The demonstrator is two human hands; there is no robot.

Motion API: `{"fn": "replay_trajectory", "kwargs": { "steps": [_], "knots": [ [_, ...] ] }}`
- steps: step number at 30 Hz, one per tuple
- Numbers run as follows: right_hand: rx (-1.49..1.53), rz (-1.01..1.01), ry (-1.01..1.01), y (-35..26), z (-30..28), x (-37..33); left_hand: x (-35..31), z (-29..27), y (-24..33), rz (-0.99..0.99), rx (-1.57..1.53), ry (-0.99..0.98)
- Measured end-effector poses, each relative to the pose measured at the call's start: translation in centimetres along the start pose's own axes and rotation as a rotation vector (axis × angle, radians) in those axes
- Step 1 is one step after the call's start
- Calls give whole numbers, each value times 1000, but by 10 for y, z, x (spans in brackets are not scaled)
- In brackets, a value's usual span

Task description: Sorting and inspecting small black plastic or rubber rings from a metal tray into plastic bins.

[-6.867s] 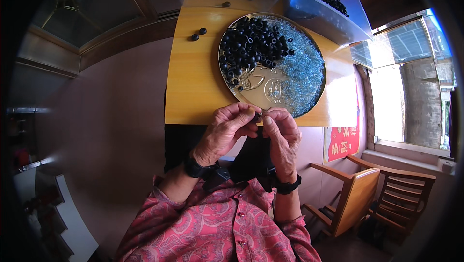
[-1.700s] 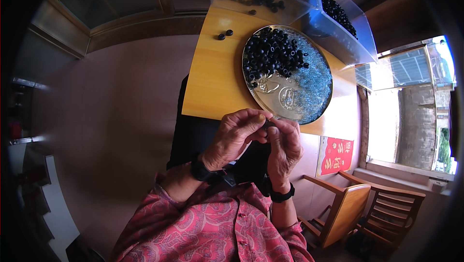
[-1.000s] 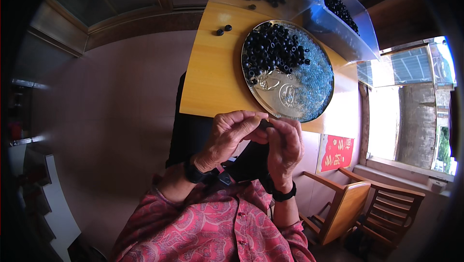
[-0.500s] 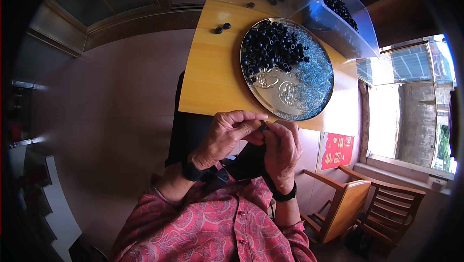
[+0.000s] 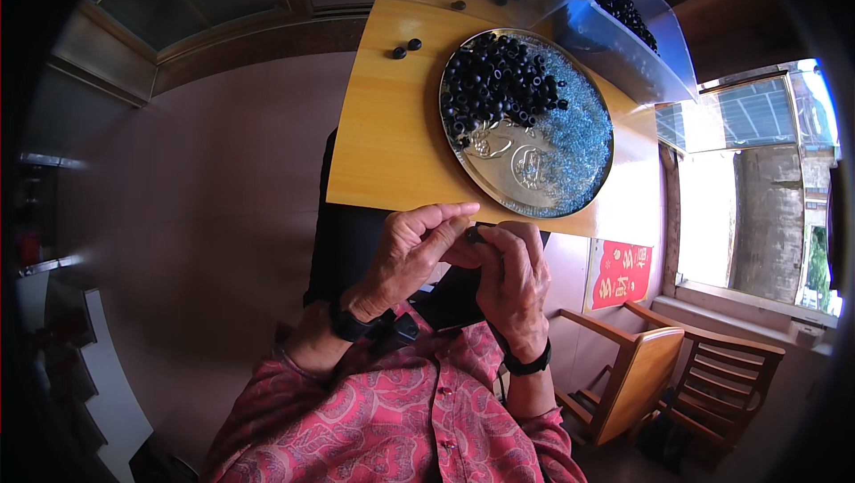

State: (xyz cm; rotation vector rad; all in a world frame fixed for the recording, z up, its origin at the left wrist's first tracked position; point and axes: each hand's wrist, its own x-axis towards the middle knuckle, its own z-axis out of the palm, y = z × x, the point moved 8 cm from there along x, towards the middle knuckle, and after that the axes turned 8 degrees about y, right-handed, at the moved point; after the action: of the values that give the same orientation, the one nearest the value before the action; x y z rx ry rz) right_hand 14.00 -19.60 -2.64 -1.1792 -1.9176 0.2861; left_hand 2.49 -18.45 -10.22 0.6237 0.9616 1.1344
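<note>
Just below the tray's near edge, my two hands meet over my lap. My right hand (image 5: 515, 283) pinches a small round black cap (image 5: 473, 235) between thumb and fingers. My left hand (image 5: 411, 251) is closed beside it, thumb and index finger close together at the cap; anything tiny between them is too small to make out. A round metal tray (image 5: 499, 167) with an embossed base lies beyond the hands. On its far left side is a heap of black caps (image 5: 499, 78), some with ring-shaped openings showing. Small clear blue pieces (image 5: 579, 140) cover the right side.
The tray rests on a yellow wooden table (image 5: 383, 145), with two loose black caps (image 5: 407, 48) at its left. Clear plastic bins (image 5: 623, 64) holding black caps stand at the back. Wooden chairs (image 5: 641, 385) are on the right, below a bright window (image 5: 748, 216).
Both hands have shifted slightly left and the black cap has turned between the fingers. The left index finger and thumb have drawn back a little from the cap.
</note>
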Motion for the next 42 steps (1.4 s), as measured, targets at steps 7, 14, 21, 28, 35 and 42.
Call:
{"fn": "replay_trajectory", "kwargs": {
  "steps": [7, 14, 21, 28, 35, 42],
  "knots": [
    [-28, -14, -52, 1, 5, -2, 0, 3, -1, 138, 103, -8],
    [9, 82, -79, 10, 9, -8, 6, -2, -15, 74, 43, -8],
    [120, 253, -84, 18, 8, -11, 5, 0, -14, 103, 152, -48],
    [573, 713, 143, 44, 10, -37, 0, 6, -4, 93, 162, -99],
    [772, 828, -22, 33, 44, -32, 1, 4, -16, 1, -104, -120],
    [715, 707, 3, 35, 55, -35, -1, 5, -8, 19, -242, -53]
  ]
}}
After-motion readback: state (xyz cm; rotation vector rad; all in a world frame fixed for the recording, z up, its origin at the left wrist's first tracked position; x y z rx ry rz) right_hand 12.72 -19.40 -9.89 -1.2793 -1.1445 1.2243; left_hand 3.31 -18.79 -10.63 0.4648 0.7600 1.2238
